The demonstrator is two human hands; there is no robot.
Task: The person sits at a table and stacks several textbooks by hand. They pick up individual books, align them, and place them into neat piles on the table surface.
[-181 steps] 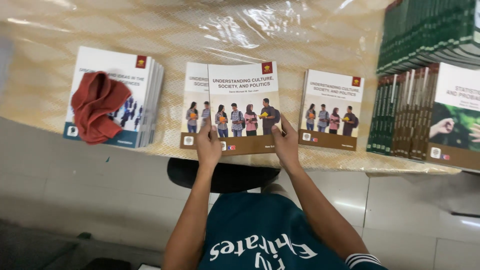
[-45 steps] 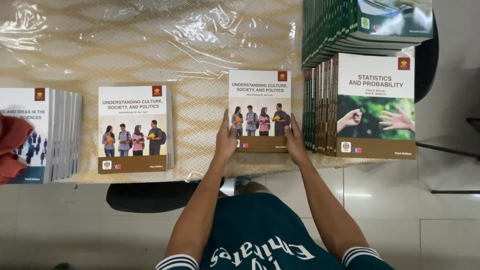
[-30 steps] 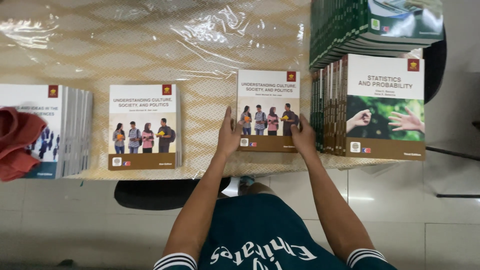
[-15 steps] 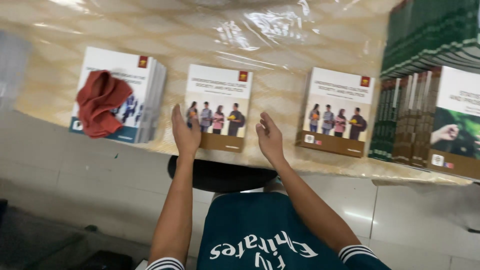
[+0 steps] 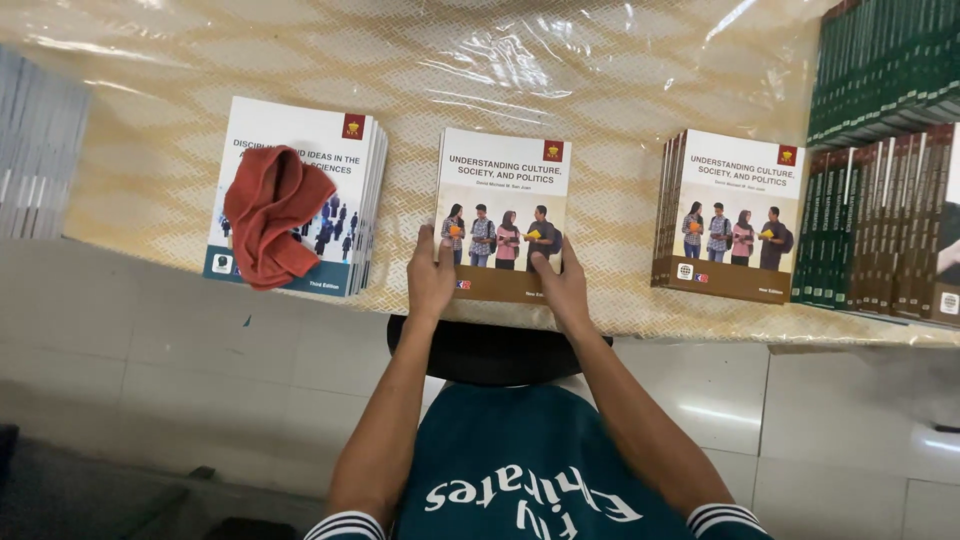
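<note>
On the plastic-covered table [image 5: 620, 90], directly ahead of you, you are holding a single textbook [image 5: 500, 215] flat by its near edge, your left hand [image 5: 430, 280] and right hand [image 5: 563, 290] both lying open with fingers spread on the lower cover, pressing rather than gripping. It is lying well apart from the stack with the red cloth [image 5: 265, 228] on your left and the matching stack [image 5: 728, 215] on your right. You seem to be positioning it; next, closing your fingers under its edge would be needed to lift it.
</note>
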